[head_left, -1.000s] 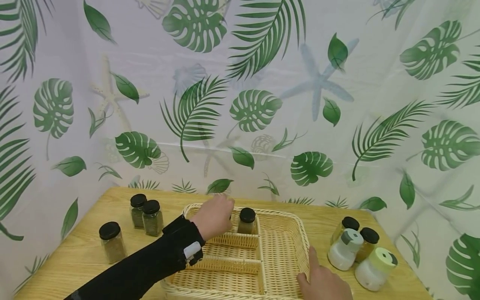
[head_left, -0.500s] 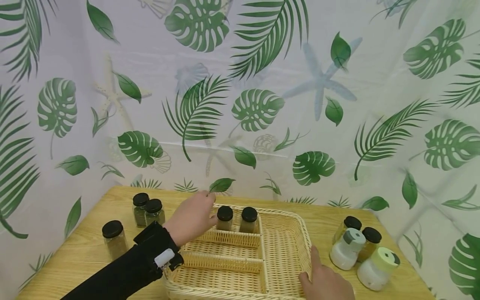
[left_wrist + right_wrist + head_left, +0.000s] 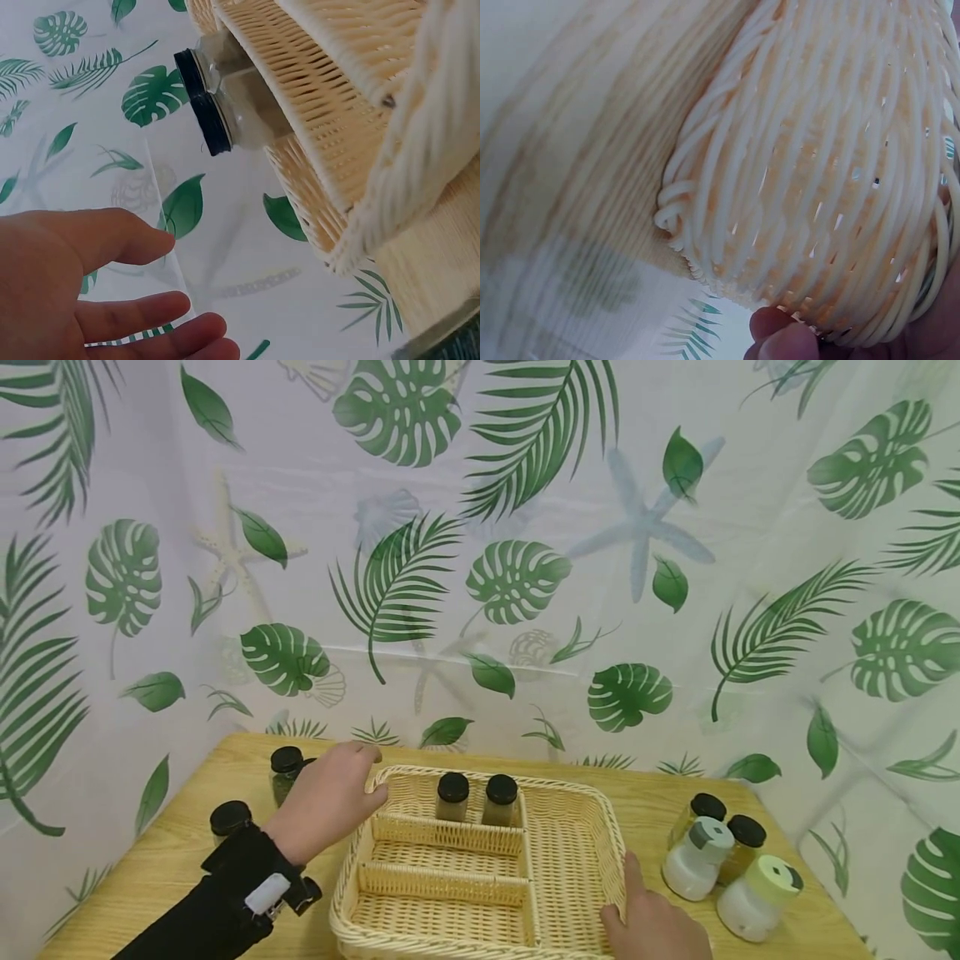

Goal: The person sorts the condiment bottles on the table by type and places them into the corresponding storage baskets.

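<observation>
A wicker basket (image 3: 442, 883) with dividers stands on the table. In its back left compartment two black-lidded spice jars (image 3: 452, 800) stand upright side by side. My left hand (image 3: 327, 795) is in the air just left of the basket, fingers loose, holding nothing; the left wrist view shows its thumb and fingers apart. Behind that hand are a spice jar (image 3: 286, 770) with dark green contents and another mostly hidden one. A further jar (image 3: 229, 820) is partly covered by the left forearm. My right hand (image 3: 656, 927) grips the basket's right rim, thumb inside.
Right of the basket stand two black-lidded jars (image 3: 742, 843), a white shaker (image 3: 697, 860) with a grey-and-white cap and another (image 3: 757, 902) with a yellow-green cap. A leaf-printed curtain (image 3: 480, 568) hangs behind the wooden table (image 3: 180, 789).
My left hand has let go of a spice jar in the back left compartment, beside the first one, and moved left out of the basket. The right hand keeps its place on the rim.
</observation>
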Available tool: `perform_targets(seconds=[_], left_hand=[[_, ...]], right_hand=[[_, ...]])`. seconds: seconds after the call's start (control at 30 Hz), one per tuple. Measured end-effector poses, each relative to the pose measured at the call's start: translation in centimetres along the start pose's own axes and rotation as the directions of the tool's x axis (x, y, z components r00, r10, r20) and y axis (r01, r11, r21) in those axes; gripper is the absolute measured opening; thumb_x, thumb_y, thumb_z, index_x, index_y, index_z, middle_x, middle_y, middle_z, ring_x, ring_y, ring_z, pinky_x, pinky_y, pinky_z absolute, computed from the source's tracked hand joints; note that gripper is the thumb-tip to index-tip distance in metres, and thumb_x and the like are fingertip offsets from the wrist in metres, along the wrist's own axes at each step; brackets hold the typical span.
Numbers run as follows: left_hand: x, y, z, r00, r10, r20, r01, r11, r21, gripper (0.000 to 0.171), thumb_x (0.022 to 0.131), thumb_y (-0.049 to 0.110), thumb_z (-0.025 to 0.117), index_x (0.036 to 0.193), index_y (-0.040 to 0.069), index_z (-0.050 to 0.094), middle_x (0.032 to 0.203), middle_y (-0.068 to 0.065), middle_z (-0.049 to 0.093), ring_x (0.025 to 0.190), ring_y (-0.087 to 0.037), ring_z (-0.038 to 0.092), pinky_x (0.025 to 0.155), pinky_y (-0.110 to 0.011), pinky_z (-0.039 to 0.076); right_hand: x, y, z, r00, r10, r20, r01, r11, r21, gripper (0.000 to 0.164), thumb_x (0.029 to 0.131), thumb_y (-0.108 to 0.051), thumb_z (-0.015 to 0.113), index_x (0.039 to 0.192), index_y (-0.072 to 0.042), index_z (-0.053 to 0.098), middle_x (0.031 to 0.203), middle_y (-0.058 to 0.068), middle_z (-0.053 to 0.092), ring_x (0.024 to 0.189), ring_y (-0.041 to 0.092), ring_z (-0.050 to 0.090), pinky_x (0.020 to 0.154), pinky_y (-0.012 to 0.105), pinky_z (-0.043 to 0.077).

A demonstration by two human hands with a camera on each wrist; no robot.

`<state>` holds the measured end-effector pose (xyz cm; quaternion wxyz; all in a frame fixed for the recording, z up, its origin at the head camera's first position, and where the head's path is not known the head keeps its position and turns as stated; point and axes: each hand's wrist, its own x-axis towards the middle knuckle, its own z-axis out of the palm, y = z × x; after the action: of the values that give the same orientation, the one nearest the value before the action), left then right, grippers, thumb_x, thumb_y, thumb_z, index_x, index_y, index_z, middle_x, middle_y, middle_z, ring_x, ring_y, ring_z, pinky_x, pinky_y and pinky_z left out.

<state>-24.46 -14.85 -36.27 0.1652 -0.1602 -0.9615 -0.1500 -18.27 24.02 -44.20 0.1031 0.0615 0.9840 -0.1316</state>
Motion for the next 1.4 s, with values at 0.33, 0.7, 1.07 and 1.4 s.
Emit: perform_targets(seconds=[0.33,0.7,1.07,1.4], left_hand=[[-1.6,-1.9,-0.1,0.994,0.002,-0.113,0.005,0.998,0.056,0.026,0.087,0.02,0.073,0.104,0.002,0.071,0.096,-0.014,0.07,0.085,-0.03,0.068,0.062,-0.041,0.054],[-3.1,-5.4,0.5,0.982,-0.143,-0.126,0.158,0.981,0.116,0.039,0.087,0.023,0.074,0.114,-0.004,0.066,0.102,-0.023,0.063,0.094,-0.043,0.06,0.073,-0.055,0.049],[-4.7,-8.9,0.6,0.922,-0.375,0.096,0.363,0.924,0.116,0.057,0.087,0.024,0.069,0.122,-0.018,0.054,0.109,-0.035,0.056,0.092,-0.053,0.057,0.068,-0.061,0.05],[-5.0,-10.1,-0.5,0.904,-0.388,0.178,0.366,0.92,0.143,0.052,0.087,0.03,0.07,0.109,-0.016,0.057,0.09,-0.027,0.058,0.078,-0.046,0.058,0.065,-0.059,0.049]], right_hand=[[0.0,0.5,-0.2,1.0,0.004,-0.011,-0.004,1.0,0.009,0.081,0.096,-0.038,0.053,0.157,0.004,0.02,0.055,0.004,0.053,0.046,0.02,0.05,0.044,0.036,0.035],[0.1,0.9,-0.5,1.0,0.014,-0.004,-0.014,1.0,-0.005,0.082,0.097,-0.04,0.053,0.157,0.004,0.019,0.059,0.003,0.056,0.051,0.021,0.054,0.048,0.04,0.041],[-0.2,0.8,-0.3,1.0,0.005,-0.012,-0.005,1.0,0.009,0.082,0.094,-0.039,0.054,0.156,0.005,0.021,0.055,0.002,0.052,0.047,0.019,0.049,0.046,0.037,0.036],[0.0,0.6,-0.1,1.0,0.014,-0.021,-0.014,1.0,0.012,0.082,0.094,-0.039,0.054,0.156,0.003,0.023,0.056,0.003,0.053,0.048,0.019,0.05,0.047,0.037,0.037]])
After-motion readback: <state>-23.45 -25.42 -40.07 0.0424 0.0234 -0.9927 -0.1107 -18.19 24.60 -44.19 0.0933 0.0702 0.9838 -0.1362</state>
